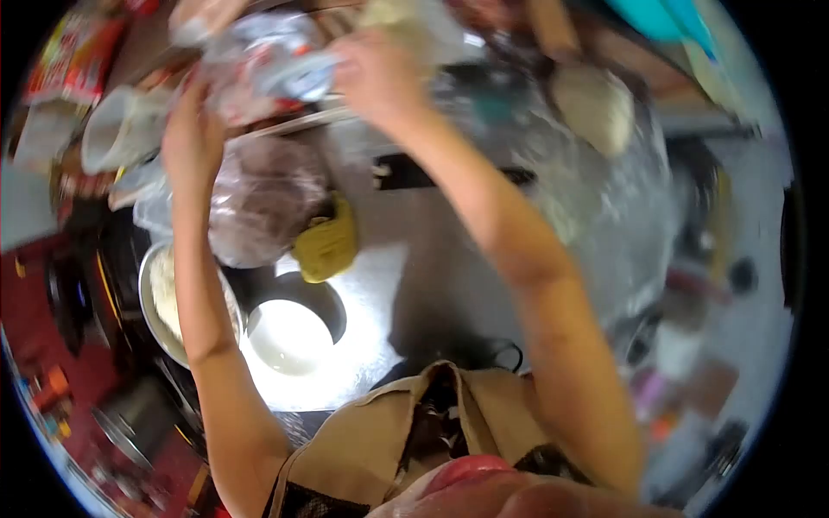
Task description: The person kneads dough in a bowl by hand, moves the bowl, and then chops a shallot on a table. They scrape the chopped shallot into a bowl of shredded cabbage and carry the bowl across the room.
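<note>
Both arms reach to the far side of the metal table. My right hand (376, 73) is closed on the edge of a clear plastic bag (302, 73) with red marks. At the bag's left side is my left hand (192, 129), blurred, its fingers partly hidden. Nearer on the table lies a plastic bag with brownish contents (268, 194), and a yellow-green cloth (328, 242) touches its right side. A white bowl (289, 337) stands close to my body, beside a metal bowl of pale powder (164, 293) partly behind my left forearm.
Clear plastic sheeting (604, 224) spreads on the right, with a pale round item (593, 108) near its top. A black knife-like object (414, 173) lies mid-table. White containers (121, 129) and a red packet (73, 56) stand at the far left.
</note>
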Demonstrator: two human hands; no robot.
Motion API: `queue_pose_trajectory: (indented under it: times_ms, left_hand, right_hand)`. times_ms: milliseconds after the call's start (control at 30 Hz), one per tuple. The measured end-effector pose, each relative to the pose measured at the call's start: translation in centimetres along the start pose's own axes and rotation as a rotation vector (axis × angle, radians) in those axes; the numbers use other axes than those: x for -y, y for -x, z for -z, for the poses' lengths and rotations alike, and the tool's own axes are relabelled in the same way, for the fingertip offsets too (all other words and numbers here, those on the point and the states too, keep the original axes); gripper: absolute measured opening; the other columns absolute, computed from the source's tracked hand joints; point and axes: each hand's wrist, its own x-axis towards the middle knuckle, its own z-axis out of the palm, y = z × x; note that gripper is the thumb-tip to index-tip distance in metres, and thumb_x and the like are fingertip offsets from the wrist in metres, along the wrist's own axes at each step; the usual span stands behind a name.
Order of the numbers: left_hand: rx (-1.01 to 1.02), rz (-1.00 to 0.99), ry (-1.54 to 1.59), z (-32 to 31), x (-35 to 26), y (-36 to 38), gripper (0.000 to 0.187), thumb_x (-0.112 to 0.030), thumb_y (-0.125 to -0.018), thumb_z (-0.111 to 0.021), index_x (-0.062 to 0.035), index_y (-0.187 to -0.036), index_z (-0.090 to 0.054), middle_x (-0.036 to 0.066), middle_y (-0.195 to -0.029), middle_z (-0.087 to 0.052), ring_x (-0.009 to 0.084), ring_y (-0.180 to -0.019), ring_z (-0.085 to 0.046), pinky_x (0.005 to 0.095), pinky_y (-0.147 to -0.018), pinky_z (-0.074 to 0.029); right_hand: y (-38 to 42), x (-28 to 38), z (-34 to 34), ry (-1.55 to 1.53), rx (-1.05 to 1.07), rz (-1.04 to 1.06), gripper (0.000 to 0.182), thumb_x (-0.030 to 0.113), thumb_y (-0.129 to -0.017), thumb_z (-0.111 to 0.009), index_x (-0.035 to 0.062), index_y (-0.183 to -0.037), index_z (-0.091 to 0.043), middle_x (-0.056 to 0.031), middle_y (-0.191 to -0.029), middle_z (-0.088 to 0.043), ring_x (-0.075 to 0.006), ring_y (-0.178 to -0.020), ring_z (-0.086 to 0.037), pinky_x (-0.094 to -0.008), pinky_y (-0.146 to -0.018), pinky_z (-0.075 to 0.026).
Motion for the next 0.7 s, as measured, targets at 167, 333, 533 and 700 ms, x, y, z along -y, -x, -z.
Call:
queue_pose_trajectory:
  times_ms: [167,333,533,700]
  left_hand:
    - [0.168,-0.115,0.179,2.7,-10.0,6.5,0.069,-0.012,-0.074,-0.069,-0.0051,-0.133,-0.035,0.019,-0.137,-0.033,0.0354,-0.127,-0.032,0.0412,-0.105,-0.027]
    - [0.316,0.206,0.974,-1.8,-16.4,14.0,0.056,-0.019,-0.085,-0.060,-0.0029,-0.133,-0.034,0.014,-0.132,-0.039,0.0255,-0.120,-0.038,0.0374,-0.099,-0.033]
    - [0.294,1.098,1.518,-5.5,-22.7,25.2,0.041,-0.015,-0.090,-0.055,-0.0026,-0.125,-0.038,0.006,-0.100,-0.054,0.0132,-0.083,-0.054,0.0264,-0.070,-0.047]
    - [0.302,1.255,1.181,-4.3,-23.2,28.9,0.042,-0.010,-0.082,-0.063,-0.0021,-0.119,-0.044,0.010,-0.100,-0.055,0.0144,-0.085,-0.056,0.0295,-0.070,-0.049]
  right_hand:
    - [3.7,3.8,-0.1,-0.104,-0.203,-0.191,0.036,0.025,-0.071,-0.071,0.0020,-0.095,-0.057,-0.0163,-0.085,-0.060,-0.0324,-0.081,-0.058,-0.0395,-0.073,-0.048]
    - [13.7,5.8,3.2,-1.403,0.142,-1.067,0.033,0.042,-0.090,-0.049,0.0107,-0.089,-0.057,-0.0007,-0.070,-0.052,-0.0109,-0.065,-0.050,-0.0250,-0.058,-0.041]
    - [26.1,0.7,4.8,-1.417,0.797,-0.931,0.050,0.056,-0.090,-0.038,0.0096,-0.086,-0.055,0.0000,-0.070,-0.052,-0.0097,-0.060,-0.050,-0.0246,-0.058,-0.041]
    - [25.1,-8.3,2.5,-0.416,0.166,-0.616,0.022,0.017,-0.076,-0.062,0.0017,-0.091,-0.060,-0.0171,-0.084,-0.062,-0.0287,-0.080,-0.061,-0.0383,-0.071,-0.047]
